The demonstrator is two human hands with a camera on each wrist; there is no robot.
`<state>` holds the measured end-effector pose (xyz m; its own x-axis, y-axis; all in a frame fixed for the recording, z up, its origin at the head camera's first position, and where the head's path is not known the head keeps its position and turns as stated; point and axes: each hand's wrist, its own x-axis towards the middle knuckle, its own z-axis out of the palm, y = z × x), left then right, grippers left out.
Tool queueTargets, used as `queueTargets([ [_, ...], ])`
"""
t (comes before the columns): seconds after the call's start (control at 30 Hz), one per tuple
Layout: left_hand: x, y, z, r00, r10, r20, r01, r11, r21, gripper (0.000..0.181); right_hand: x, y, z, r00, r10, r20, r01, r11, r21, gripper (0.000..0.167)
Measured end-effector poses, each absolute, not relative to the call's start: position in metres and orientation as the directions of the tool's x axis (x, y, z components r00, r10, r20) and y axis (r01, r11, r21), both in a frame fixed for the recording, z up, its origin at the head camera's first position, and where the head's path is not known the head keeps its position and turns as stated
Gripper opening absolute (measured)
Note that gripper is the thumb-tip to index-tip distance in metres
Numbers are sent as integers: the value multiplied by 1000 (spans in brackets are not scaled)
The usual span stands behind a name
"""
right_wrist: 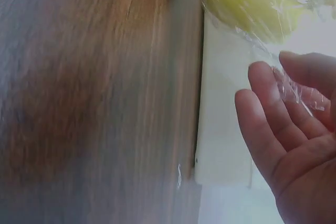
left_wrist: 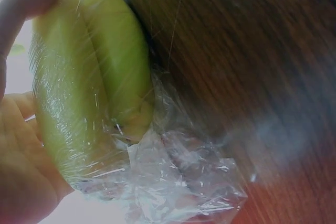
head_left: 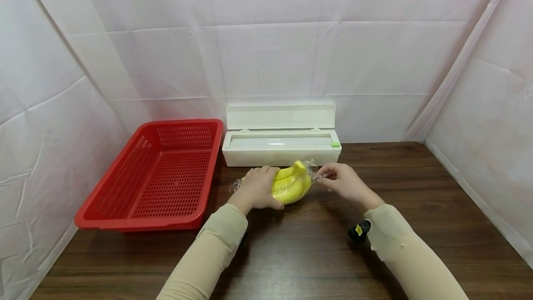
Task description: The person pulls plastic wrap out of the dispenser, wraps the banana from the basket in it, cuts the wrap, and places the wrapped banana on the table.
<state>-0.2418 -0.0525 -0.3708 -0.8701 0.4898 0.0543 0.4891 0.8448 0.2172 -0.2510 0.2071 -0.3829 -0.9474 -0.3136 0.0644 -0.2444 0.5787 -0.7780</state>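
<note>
A bunch of yellow bananas (head_left: 290,184) wrapped in clear cling film lies in front of the white dispenser box. My left hand (head_left: 259,189) grips its left part, the thumb on the near side; in the left wrist view the fingers curve round the bananas (left_wrist: 94,72). Loose crumpled film (left_wrist: 178,177) sticks out past that end. At the other end, my right hand (head_left: 343,181) pinches the gathered film (head_left: 315,176) between thumb and fingers. The right wrist view shows this hand (right_wrist: 294,135) with film (right_wrist: 294,85) caught between thumb and fingers.
A white cling film box (head_left: 281,157) stands at the back with its lid (head_left: 281,116) raised and a green slider (head_left: 335,144) at its right. To the left sits a red plastic basket (head_left: 204,198) on the dark wooden table (head_left: 300,263). White cloth walls surround the table.
</note>
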Motion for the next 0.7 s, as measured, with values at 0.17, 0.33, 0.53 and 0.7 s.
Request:
queueTargets([
  [0.17,-241,-53,-371,-867,496,54,495,841,217,94,-254,200,-386,-963,-244,118,-242,582,-776,16],
  [0.33,-241,-53,-372,-864,501,57,501,840,209,94,-255,192,-388,-973,-179,143,-221,569,-792,17],
  [0.53,-240,-53,-370,-863,502,60,502,840,206,94,-255,184,-389,-984,-110,140,-177,515,-838,25],
  [0.7,-241,-53,-371,-863,501,58,502,841,204,94,-255,179,-388,-989,-66,129,-145,475,-868,30],
])
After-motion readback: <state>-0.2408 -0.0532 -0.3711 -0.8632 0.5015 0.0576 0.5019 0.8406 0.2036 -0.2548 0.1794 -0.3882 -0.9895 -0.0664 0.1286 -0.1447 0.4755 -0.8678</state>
